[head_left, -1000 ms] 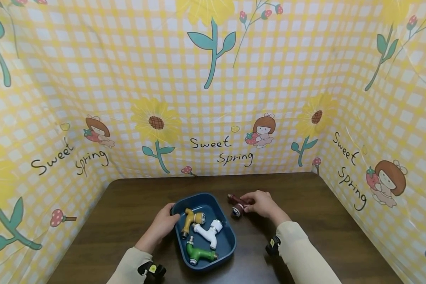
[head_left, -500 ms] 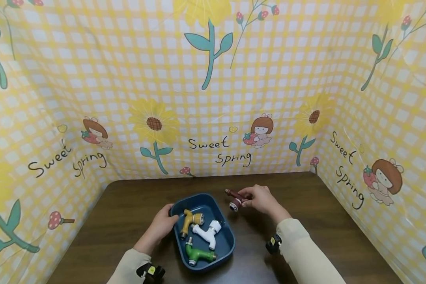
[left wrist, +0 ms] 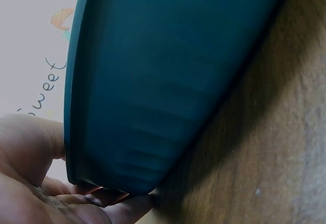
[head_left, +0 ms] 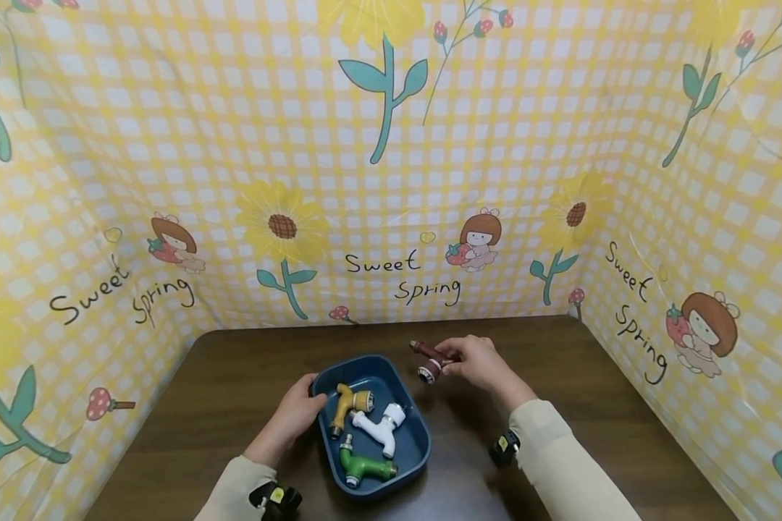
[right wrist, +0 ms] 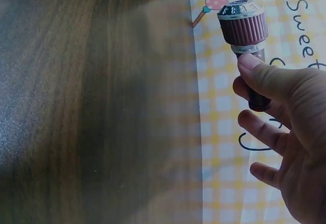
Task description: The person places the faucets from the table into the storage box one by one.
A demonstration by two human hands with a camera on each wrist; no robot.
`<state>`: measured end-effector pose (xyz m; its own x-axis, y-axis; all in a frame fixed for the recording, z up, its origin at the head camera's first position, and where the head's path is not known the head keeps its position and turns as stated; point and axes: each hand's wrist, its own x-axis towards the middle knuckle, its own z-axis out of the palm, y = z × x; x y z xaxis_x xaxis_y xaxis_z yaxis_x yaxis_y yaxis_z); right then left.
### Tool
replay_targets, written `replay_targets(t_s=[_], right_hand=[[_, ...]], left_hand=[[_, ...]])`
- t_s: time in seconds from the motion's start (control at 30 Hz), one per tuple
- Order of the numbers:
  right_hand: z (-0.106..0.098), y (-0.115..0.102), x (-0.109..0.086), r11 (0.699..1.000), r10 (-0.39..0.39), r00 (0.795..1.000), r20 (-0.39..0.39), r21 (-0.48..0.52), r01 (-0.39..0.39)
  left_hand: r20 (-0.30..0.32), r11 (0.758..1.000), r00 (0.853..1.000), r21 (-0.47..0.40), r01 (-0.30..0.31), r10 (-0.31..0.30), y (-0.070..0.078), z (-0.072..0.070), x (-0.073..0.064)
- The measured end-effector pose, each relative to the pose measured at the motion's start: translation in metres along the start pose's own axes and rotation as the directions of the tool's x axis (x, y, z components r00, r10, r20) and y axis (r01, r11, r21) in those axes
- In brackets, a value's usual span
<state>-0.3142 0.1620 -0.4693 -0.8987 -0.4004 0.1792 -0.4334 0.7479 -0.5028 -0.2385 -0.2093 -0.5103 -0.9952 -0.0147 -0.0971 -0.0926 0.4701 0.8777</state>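
In the head view my left hand (head_left: pixel 296 411) grips the far left rim of a blue plastic basin (head_left: pixel 373 370), thumb over the edge; the left wrist view has its fingers under the basin's outer corner. My right hand (head_left: pixel 481 362) pinches a dark red tap (head_left: pixel 431 370) between thumb and index finger, above the table and just right of the basin. In the right wrist view its ribbed knob (right wrist: pixel 245 29) with a silver cap points up. Inside the basin lie a yellow tap (head_left: pixel 344 411), a white tap (head_left: pixel 384 428) and a green tap (head_left: pixel 367 467).
The dark wooden table (head_left: pixel 247 362) carries the basin near its front middle. A yellow checked cloth (head_left: pixel 391 195) with flower prints hangs along the back and both sides.
My right hand has lifted the dark red tap off the table and moved it slightly up and to the left. My left hand keeps its grip on the basin.
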Motion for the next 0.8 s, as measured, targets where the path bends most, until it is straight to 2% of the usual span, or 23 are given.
replay_targets(t_s=[0.23,0.53,0.8], right_hand=[[-0.006,-0.005,0.001,0.999,-0.025,1.000,0.012,0.044,0.025],[-0.014,-0.014,0.002,0.996,-0.084,0.996,0.022,0.040,0.083],[-0.024,-0.021,0.002,0.992,-0.120,0.993,-0.010,-0.036,0.119]], left_hand=[[-0.004,1.000,1.000,-0.001,0.002,-0.002,-0.001,0.001,0.004],[-0.002,1.000,1.000,0.001,0.005,-0.005,0.001,-0.001,0.001],[0.014,1.000,1.000,0.021,0.014,-0.014,0.001,-0.001,0.001]])
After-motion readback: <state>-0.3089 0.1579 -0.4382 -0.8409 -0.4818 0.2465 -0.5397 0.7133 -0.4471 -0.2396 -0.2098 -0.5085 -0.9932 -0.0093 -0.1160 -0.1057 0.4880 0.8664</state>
